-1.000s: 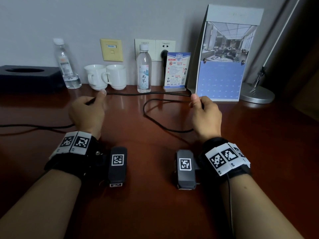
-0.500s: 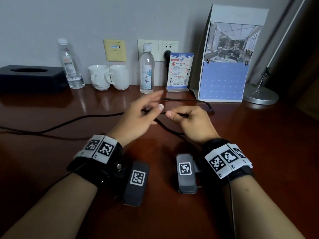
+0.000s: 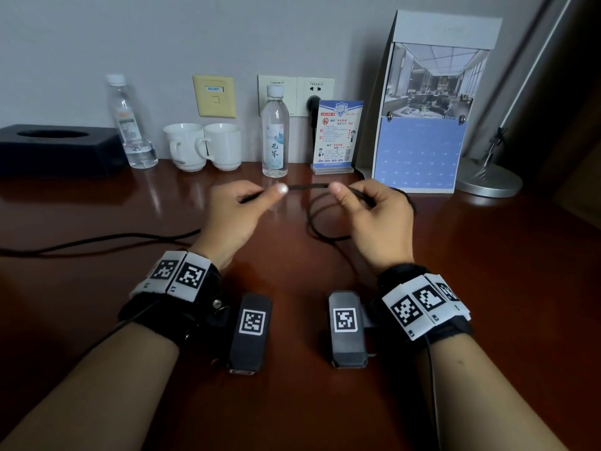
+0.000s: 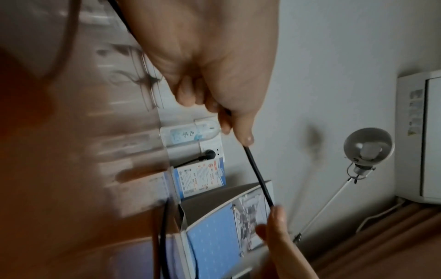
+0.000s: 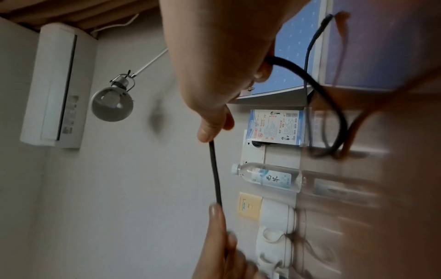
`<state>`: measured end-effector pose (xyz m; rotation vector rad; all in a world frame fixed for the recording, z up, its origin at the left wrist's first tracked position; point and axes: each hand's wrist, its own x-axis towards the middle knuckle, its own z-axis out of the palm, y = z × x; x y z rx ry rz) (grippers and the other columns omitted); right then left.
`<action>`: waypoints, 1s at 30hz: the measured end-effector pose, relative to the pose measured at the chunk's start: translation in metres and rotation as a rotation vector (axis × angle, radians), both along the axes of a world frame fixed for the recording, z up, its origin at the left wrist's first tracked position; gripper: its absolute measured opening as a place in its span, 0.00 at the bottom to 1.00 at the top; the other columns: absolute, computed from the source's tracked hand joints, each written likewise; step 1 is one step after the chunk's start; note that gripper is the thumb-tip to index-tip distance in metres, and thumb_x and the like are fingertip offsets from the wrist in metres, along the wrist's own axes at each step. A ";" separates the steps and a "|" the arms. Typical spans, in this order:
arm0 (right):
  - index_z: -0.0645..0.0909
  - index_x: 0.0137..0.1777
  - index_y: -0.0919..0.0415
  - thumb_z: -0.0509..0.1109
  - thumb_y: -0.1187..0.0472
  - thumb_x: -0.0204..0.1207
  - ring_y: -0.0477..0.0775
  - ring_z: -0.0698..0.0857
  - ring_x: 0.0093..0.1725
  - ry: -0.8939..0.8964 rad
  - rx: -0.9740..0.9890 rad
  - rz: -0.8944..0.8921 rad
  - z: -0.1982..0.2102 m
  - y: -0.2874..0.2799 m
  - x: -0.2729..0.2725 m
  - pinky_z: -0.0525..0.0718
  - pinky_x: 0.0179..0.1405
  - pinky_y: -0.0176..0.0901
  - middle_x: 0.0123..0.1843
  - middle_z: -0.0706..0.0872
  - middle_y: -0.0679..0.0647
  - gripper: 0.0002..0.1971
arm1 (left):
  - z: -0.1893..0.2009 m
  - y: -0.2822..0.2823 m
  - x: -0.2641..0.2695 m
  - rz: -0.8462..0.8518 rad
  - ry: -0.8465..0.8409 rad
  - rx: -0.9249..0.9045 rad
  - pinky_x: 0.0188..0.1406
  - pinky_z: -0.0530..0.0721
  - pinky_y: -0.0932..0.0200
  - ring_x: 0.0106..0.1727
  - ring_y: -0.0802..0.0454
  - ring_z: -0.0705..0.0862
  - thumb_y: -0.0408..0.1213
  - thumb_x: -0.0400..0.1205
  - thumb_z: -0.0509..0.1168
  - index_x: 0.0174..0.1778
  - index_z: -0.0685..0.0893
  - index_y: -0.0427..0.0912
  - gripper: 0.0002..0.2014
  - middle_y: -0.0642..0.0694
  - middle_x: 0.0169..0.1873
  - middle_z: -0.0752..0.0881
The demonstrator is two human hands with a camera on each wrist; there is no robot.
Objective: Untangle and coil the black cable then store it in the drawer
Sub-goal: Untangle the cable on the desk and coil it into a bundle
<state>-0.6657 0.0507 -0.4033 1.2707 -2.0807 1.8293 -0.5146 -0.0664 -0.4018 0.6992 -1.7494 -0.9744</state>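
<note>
A thin black cable runs taut between my two hands above the middle of the wooden desk. My left hand pinches it between thumb and fingers; from there the cable trails left across the desk. My right hand pinches the other side, with a loop of cable hanging below onto the desk. The left wrist view shows the straight stretch from my left thumb to the right fingers. In the right wrist view the same stretch and the loop show. No drawer is in view.
Along the back wall stand a black tissue box, two water bottles, two white cups, a blue info card, a desk calendar and a lamp base. A plug sits in the wall socket.
My hands came together from apart at the desk's middle, the left hand opened briefly and took a new hold, and now they have drawn a short way apart with the cable taut between them.
</note>
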 end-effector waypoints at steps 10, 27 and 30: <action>0.88 0.44 0.54 0.69 0.41 0.77 0.58 0.86 0.47 -0.036 0.051 -0.211 0.000 0.006 -0.015 0.80 0.48 0.47 0.39 0.90 0.52 0.16 | -0.023 -0.044 0.026 0.484 -0.006 0.103 0.50 0.78 0.63 0.48 0.53 0.86 0.41 0.79 0.69 0.47 0.90 0.44 0.07 0.48 0.45 0.90; 0.89 0.38 0.59 0.76 0.48 0.74 0.42 0.75 0.32 -0.056 0.266 0.311 -0.010 -0.007 0.003 0.78 0.38 0.42 0.29 0.83 0.54 0.14 | -0.017 0.005 -0.007 -0.183 -0.162 0.000 0.42 0.77 0.71 0.36 0.64 0.84 0.41 0.80 0.71 0.34 0.89 0.45 0.09 0.52 0.33 0.89; 0.90 0.37 0.52 0.75 0.48 0.75 0.50 0.83 0.36 -0.075 0.217 0.251 -0.009 -0.007 0.000 0.82 0.47 0.41 0.35 0.89 0.57 0.10 | -0.019 -0.006 -0.006 0.062 -0.084 -0.064 0.41 0.78 0.58 0.35 0.52 0.83 0.42 0.79 0.72 0.32 0.89 0.40 0.12 0.42 0.33 0.88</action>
